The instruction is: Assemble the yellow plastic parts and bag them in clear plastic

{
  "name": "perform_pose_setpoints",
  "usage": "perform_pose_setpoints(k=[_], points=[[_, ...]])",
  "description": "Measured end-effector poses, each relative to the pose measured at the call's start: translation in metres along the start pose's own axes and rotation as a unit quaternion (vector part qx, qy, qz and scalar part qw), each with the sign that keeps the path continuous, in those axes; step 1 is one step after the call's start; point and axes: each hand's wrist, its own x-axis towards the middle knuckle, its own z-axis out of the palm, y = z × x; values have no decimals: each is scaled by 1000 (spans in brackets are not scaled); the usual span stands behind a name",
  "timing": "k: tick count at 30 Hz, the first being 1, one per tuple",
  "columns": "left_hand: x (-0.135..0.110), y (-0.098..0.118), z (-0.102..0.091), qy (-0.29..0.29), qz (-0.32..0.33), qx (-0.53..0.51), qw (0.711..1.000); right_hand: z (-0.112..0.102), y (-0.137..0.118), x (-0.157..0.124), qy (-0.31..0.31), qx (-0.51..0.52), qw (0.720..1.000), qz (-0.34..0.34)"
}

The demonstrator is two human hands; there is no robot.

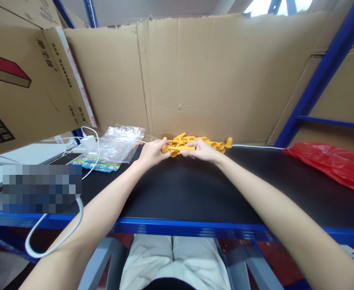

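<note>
Both hands meet near the back of the black tabletop, in front of a heap of yellow plastic parts (217, 145) against the cardboard. Between them lies a yellow plastic rod-shaped piece (181, 148) with a rounded left end. My left hand (153, 154) is closed with its fingertips on that rounded end. My right hand (205, 150) pinches the other end of the piece. Several parts in the heap look like short tubes with cup-like ends. A single cup-shaped yellow part (229, 142) stands at the heap's right edge. My hands hide some of the heap.
A tall cardboard panel (210, 76) closes off the back. Clear plastic bags (119, 141) and colourful packets (97, 165) lie left, beside a white charger (88, 143) with cables. A red plastic bag (330, 163) lies right. The blue table edge (189, 226) runs in front.
</note>
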Motion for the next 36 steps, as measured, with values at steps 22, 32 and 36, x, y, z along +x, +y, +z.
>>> perform_pose_setpoints(k=[22,32,36], points=[[-8,-46,22,-138,-87,-94,982,11,28,13,107,93,990,4],[-21,-94,46,-261,-250,51,931,15,25,14,229,-144,956,-116],[-24,-98,52,-259,-291,83,917,25,17,24,142,-337,922,-125]])
